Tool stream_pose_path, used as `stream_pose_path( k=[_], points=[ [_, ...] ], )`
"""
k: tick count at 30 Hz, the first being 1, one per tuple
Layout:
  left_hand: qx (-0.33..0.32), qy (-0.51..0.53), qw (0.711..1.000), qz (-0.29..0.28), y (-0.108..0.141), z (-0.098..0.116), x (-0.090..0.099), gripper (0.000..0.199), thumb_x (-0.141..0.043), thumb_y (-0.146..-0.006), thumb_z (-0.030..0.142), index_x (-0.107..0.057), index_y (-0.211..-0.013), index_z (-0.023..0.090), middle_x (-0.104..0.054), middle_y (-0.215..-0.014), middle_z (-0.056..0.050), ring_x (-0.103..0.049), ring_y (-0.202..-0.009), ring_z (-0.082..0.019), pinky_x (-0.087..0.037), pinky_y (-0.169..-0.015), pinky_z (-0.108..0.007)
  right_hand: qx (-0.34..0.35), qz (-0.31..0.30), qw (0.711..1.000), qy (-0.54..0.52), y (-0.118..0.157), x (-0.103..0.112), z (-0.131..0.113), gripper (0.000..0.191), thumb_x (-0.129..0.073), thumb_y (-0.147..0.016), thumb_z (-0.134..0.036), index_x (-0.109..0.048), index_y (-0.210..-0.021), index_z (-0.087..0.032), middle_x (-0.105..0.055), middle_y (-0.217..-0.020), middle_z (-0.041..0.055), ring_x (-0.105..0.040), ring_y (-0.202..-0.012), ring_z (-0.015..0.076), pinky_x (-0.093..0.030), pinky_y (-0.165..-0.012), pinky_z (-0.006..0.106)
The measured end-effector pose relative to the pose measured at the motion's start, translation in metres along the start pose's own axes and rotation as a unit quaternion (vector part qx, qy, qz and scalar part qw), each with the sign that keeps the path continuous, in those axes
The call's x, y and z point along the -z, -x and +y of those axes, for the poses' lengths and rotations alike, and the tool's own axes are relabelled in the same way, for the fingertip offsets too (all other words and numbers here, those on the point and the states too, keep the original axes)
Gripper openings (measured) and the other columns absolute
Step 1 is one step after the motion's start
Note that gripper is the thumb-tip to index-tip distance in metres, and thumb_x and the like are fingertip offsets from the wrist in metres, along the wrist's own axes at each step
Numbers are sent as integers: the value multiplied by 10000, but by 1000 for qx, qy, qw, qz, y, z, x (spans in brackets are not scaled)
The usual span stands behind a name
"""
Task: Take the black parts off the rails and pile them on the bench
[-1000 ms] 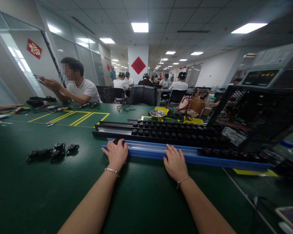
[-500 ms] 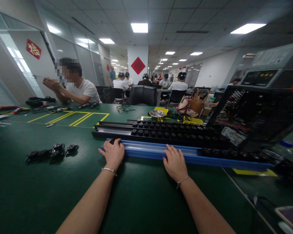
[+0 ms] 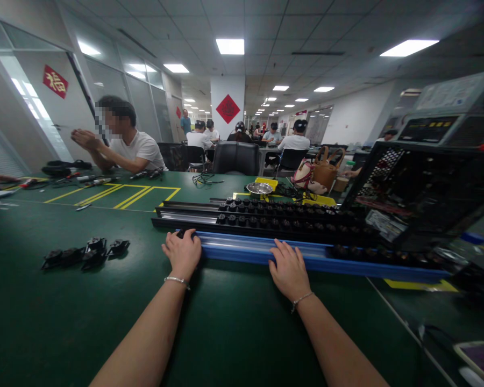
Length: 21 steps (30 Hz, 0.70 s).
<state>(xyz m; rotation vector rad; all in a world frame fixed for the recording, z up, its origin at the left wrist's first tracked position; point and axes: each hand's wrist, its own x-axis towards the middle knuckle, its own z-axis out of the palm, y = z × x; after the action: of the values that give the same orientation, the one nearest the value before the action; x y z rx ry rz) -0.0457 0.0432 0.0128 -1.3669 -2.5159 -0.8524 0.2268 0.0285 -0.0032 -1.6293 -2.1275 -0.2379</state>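
A long blue rail (image 3: 234, 252) lies across the green table, with several small black parts (image 3: 371, 252) seated in its right part. At the rail's left end, my left hand (image 3: 182, 252) has its fingers curled over a small black part (image 3: 180, 233), mostly hidden beneath them. My right hand (image 3: 290, 269) rests on the middle of the rail, its fingers spread and nothing held. Behind the blue rail lie black rails (image 3: 185, 216) with rows of black parts. Several loose black parts (image 3: 94, 251) sit on the table at the left.
An open computer case (image 3: 419, 188) stands at the right behind the rails. A metal dish (image 3: 260, 187) and yellow trays (image 3: 320, 199) are at the back. Across the table sits a person (image 3: 135, 148). A phone (image 3: 478, 360) lies at the lower right.
My left hand has shifted slightly to the left along the rail's end. My right hand and the rail have not visibly moved.
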Motion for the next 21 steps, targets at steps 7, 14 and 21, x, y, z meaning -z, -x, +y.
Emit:
stream_pose_path(
  k=[7,14,21],
  points=[
    [-1,6,1000,18,-4,-6,-3,372,-417,-848,322,-634,-1140,247,-488,-1244,-175,-304,-1314,-349,-286,-1029,-534,-2,-7,1000,-2,0,2,-1,283,-432,-850,-256,-602,-1073,-220,-473,-1387,48,-388,-1284,245,-199,-1090,473],
    [2,12,999,29,-9,-12,-4,365,-432,-841,310,-644,-1130,240,-492,-1214,-169,-323,-1295,-341,-302,-1023,-500,-3,-4,1000,-2,0,1,0,284,-440,-844,-249,-602,-1075,-220,-476,-1385,47,-390,-1284,242,-200,-1089,467],
    [3,36,999,12,-15,-17,-4,361,-446,-834,299,-661,-1113,217,-489,-1148,-160,-430,-1175,-301,-366,-977,-433,1,0,1000,-2,0,2,-1,284,-455,-837,-241,-602,-1079,-214,-482,-1379,58,-398,-1277,246,-214,-1083,471]
  ],
)
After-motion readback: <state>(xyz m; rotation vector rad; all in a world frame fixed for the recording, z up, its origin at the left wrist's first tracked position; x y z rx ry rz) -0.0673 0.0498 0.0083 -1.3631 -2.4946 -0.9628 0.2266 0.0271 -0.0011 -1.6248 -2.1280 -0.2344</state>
